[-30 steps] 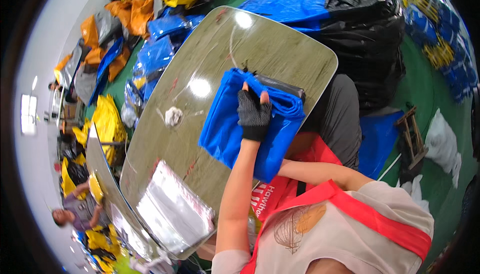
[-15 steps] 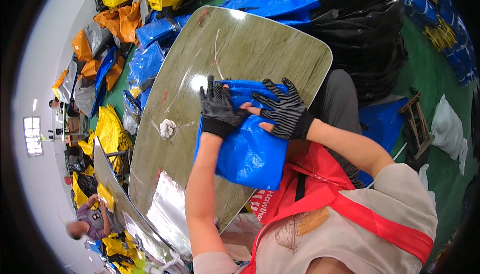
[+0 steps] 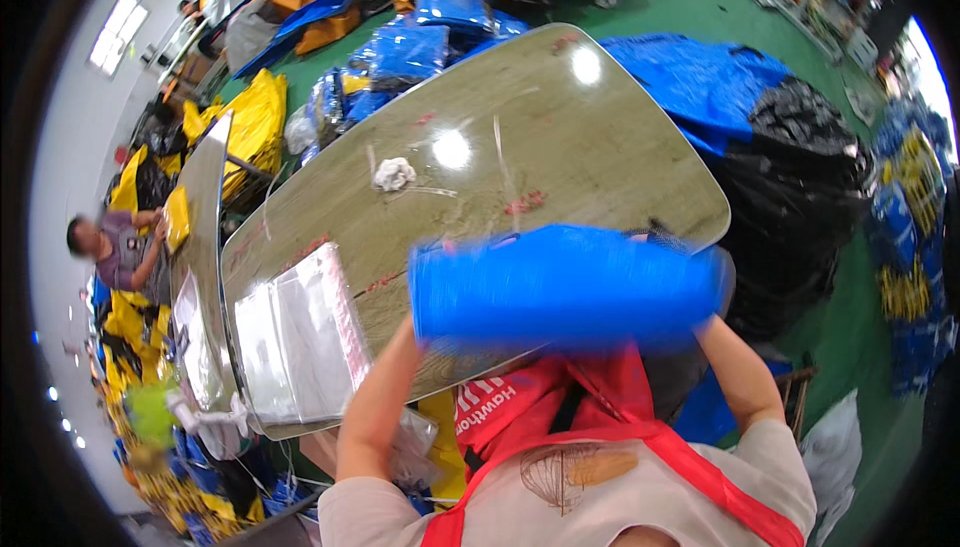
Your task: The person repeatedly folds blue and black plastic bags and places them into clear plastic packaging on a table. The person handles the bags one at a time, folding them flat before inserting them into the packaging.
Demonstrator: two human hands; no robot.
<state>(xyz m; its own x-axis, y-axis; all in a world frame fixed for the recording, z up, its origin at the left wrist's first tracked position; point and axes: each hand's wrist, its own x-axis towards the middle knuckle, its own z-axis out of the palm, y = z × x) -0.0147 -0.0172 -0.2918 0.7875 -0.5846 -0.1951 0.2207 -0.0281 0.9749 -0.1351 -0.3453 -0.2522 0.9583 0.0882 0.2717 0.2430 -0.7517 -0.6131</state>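
Blurred blue folded package above grey table, clear bags left.

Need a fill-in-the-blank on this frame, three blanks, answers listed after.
1. Both hands hold up a folded sheet whose colour is ____.
2. A small crumpled white wad lies on the ____.
3. The stack of clear plastic bags lies on the table to the person's ____.

Missing words: blue; table; left

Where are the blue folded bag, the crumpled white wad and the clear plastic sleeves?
blue folded bag (image 3: 565, 287), head view, middle of its blurred face
crumpled white wad (image 3: 394, 174), head view, its centre
clear plastic sleeves (image 3: 295, 342), head view, top sheet
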